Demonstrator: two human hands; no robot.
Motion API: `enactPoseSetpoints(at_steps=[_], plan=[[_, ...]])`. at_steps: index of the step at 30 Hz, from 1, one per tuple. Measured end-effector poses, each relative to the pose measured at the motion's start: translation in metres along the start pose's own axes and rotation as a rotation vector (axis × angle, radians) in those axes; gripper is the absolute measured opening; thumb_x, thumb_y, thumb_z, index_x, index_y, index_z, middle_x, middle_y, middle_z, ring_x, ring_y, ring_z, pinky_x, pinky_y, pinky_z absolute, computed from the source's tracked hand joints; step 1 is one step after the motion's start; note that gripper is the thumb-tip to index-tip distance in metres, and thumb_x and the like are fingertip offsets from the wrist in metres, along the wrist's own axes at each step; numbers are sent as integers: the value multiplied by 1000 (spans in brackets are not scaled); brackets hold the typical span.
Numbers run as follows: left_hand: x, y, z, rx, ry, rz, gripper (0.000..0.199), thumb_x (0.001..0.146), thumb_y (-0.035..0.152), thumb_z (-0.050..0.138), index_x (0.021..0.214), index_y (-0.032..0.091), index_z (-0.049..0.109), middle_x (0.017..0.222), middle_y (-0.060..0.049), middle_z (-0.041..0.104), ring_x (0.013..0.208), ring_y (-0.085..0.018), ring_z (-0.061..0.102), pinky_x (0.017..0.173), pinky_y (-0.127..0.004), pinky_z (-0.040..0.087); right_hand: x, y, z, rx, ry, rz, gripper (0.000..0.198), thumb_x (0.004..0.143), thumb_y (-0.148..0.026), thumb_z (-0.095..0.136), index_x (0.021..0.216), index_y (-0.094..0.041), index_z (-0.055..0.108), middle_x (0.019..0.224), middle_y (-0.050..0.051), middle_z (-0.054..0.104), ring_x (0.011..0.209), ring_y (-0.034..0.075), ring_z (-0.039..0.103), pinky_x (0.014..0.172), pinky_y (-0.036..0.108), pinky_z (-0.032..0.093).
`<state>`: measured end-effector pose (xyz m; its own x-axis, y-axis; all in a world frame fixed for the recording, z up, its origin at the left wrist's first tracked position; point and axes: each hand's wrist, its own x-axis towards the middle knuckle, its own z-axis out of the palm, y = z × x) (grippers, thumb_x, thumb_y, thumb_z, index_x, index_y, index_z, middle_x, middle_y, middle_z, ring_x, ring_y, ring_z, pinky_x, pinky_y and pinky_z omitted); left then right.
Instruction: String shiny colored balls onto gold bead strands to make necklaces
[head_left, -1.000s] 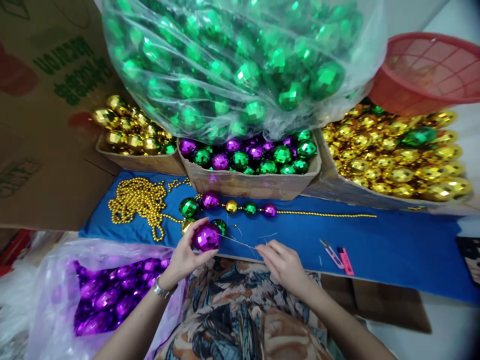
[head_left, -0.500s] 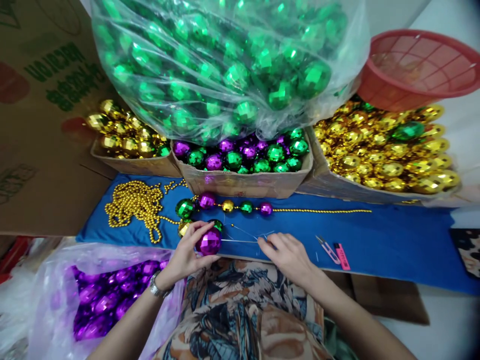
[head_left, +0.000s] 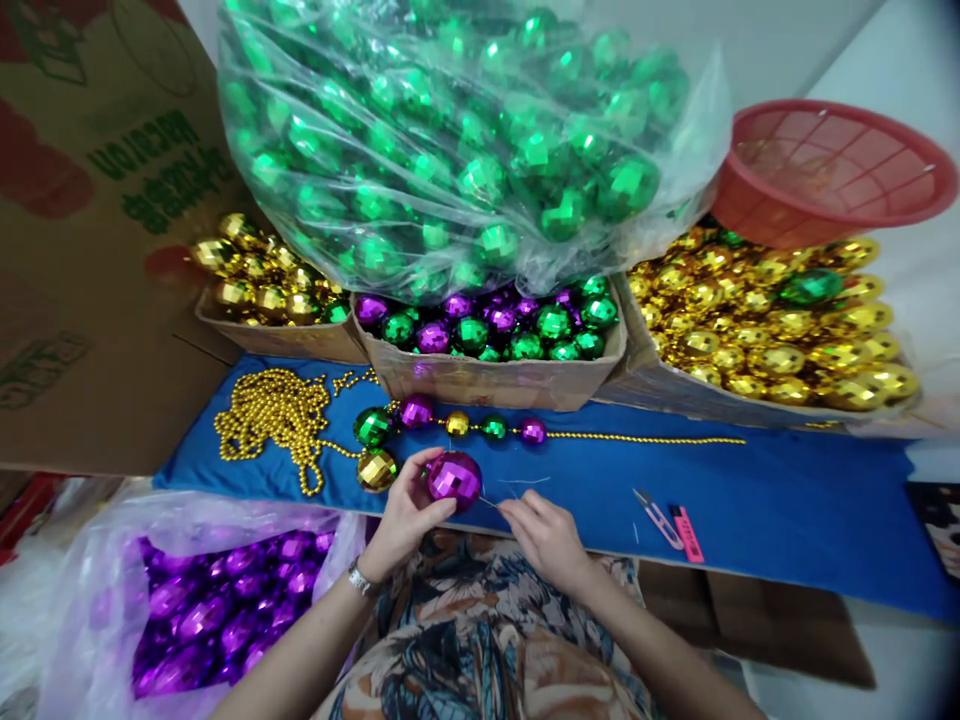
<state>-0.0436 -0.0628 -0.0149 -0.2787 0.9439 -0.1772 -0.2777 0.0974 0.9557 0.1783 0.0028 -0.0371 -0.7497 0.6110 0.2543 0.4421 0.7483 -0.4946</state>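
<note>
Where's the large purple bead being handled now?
Head view, below and slightly left of centre: the large purple bead is in the left hand; the right hand, pinching a thin strand, is to its right.

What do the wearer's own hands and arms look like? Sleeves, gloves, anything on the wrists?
Left hand and right hand are both ungloved. No sleeves on the visible forearms. Left wrist has a silver-toned metal band; too small to tell watch from bracelet. Nothing visible on the right wrist. No cables or markings seen.
</note>
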Motion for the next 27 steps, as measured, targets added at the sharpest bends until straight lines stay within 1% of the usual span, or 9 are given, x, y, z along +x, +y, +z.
enactPoseSetpoints(at_steps=[4,7,11,19,27], plan=[[0,0,4,-63,32,3,65,63,27,83,121,23,53,119,-9,61,103,-23,62,89,-34,50,0,-4,-1,20,24,44,27,101,-24,38,101,-19,65,79,5,59,72,15,61,67,24,46],[-1,1,6,-89,39,2,66,64,25,83,122,23,52,118,-8,61,102,-22,62,89,-33,50,1,-6,-1,49,44,39,27,100,-22,38,101,-18,65,79,5,59,73,15,61,68,24,47],[-1,2,6,-112,43,-20,64,65,28,82,122,23,52,116,-8,62,100,-21,62,88,-33,50,1,-8,-1,82,54,36,26,100,-21,39,102,-18,65,80,5,59,74,15,61,69,24,49],[-2,2,5,-62,64,-15,64,66,34,81,122,23,52,117,-8,63,100,-23,63,87,-36,51,1,-10,-4,138,58,44,26,100,-21,38,102,-18,64,80,5,59,73,15,60,66,24,49],[-3,4,4,61,27,87,66,65,28,82,123,21,50,115,-9,63,103,-24,62,91,-38,50,-1,-10,3,24,68,24,29,100,-20,36,102,-17,64,79,5,57,72,15,59,67,25,49]])
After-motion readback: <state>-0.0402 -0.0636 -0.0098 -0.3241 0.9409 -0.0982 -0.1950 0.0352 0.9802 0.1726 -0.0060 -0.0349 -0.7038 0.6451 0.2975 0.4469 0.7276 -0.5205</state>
